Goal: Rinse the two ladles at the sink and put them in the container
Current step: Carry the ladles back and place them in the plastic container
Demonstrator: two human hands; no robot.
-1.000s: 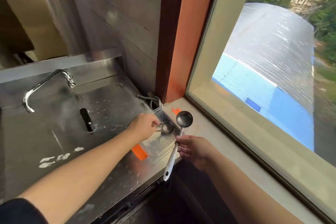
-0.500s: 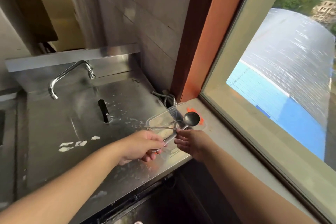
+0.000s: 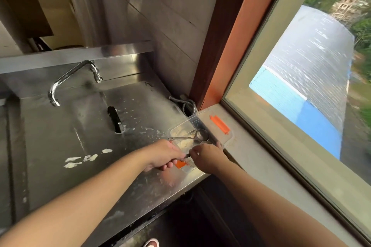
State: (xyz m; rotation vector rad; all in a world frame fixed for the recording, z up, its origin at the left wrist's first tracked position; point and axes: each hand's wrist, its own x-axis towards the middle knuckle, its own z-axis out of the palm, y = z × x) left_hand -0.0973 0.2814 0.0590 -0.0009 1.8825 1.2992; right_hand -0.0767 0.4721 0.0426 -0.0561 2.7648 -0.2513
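Note:
A clear plastic container [image 3: 224, 136] with orange clips sits at the counter's right end by the window sill. One small metal ladle [image 3: 201, 134] lies inside it, its thin handle pointing left. The second ladle [image 3: 188, 155] shows only as a short piece of handle between my hands, low over the container's near edge; its bowl is mostly hidden. My right hand [image 3: 208, 157] pinches that handle. My left hand [image 3: 163, 155] is curled just left of it, fingers closed around the handle's end, next to the near orange clip.
The steel sink top [image 3: 60, 126] has a curved tap [image 3: 66, 78] at the back left and a dark slot [image 3: 115, 119] in the middle. White smears mark the metal. A metal hose [image 3: 186, 104] coils in the corner. The window frame [image 3: 281, 140] runs along the right.
The first ladle has been let go in the container by my left hand. My right hand brought the second ladle down from above the sill to the container's near edge, where my left hand joined it.

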